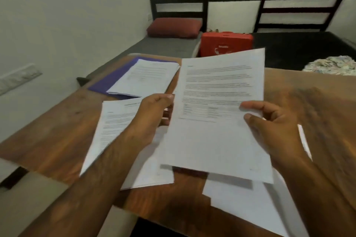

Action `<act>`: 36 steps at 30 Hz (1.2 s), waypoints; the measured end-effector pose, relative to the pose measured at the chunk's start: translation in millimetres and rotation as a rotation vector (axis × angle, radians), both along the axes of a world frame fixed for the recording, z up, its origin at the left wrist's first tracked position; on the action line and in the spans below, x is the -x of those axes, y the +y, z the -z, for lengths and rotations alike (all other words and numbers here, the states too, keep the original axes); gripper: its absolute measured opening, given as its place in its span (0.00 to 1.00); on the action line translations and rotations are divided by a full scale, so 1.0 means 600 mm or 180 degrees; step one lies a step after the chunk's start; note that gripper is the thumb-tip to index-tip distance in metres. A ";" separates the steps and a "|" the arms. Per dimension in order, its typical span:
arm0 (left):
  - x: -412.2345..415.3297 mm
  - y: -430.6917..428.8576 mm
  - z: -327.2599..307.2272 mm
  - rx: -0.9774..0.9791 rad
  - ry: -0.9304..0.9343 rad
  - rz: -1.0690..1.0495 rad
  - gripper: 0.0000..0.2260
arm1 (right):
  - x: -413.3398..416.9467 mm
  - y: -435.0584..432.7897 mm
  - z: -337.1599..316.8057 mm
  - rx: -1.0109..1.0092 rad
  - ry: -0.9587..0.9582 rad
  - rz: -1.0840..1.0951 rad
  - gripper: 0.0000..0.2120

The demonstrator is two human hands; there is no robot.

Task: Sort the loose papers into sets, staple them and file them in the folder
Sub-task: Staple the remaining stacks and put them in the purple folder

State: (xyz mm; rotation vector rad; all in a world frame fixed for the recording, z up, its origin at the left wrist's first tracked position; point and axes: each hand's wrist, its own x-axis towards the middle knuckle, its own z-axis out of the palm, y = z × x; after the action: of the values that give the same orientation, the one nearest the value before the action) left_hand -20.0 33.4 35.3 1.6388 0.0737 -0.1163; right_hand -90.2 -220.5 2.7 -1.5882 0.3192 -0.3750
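one sheet held up in both hands over the worktop

right hand [273, 127]: fingers [250, 104] curled, pinching the right edge of a white printed paper sheet [215, 140]. left hand [152, 113] grips the sheet's left edge, thumb on top, other fingers tucked behind. the sheet is raised and tilted, clear of the brown wooden worktop [48, 131]. below it, loose white papers [115, 125] lie flat under the left forearm, more white sheets [240, 202] near the right forearm. further out, a flat purple folder [106, 82] on the worktop's far left carries a stack of printed pages [146, 77]. beyond the worktop, a red plastic case [225, 43] and a dark red pillow [173, 27].
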 end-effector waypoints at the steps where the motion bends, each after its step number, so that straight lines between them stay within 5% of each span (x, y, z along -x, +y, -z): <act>1: 0.003 0.033 -0.003 -0.0406 -0.0070 -0.0196 0.07 | -0.002 0.007 -0.003 0.0014 0.0013 -0.0030 0.11; 3: 0.007 0.118 0.009 -0.1480 -0.0237 -0.0534 0.10 | -0.004 0.015 -0.007 0.0017 0.0046 -0.0057 0.11; 6: 0.036 0.256 0.048 -0.3373 -0.0065 -0.0212 0.28 | -0.011 0.036 -0.001 0.0081 0.0230 -0.0208 0.11; 9: 0.087 0.305 0.077 -0.3575 0.0592 0.0002 0.36 | -0.021 0.069 0.012 0.0120 0.0405 -0.0481 0.11; 14: 0.112 0.252 0.080 -0.4512 0.0561 -0.0118 0.36 | -0.039 0.132 0.043 0.0052 0.0414 -0.0835 0.13; 24: 0.115 0.211 0.065 -0.3831 0.0337 -0.0651 0.24 | -0.057 0.197 0.100 0.0421 0.0434 -0.0837 0.18; 31: 0.102 0.232 0.059 -0.1558 0.0609 -0.0981 0.31 | -0.059 0.190 0.090 0.0352 0.0408 -0.0924 0.16; 36: 0.123 0.352 0.033 -0.0547 0.0384 -0.1428 0.27 | -0.076 0.197 0.086 0.0504 0.0389 -0.0749 0.17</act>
State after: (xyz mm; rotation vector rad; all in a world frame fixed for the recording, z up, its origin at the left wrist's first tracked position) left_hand -93.8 244.9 15.8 1.7460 0.5522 0.1387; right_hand -44.3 -102.4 -49.1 -1.7864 0.1960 -0.1239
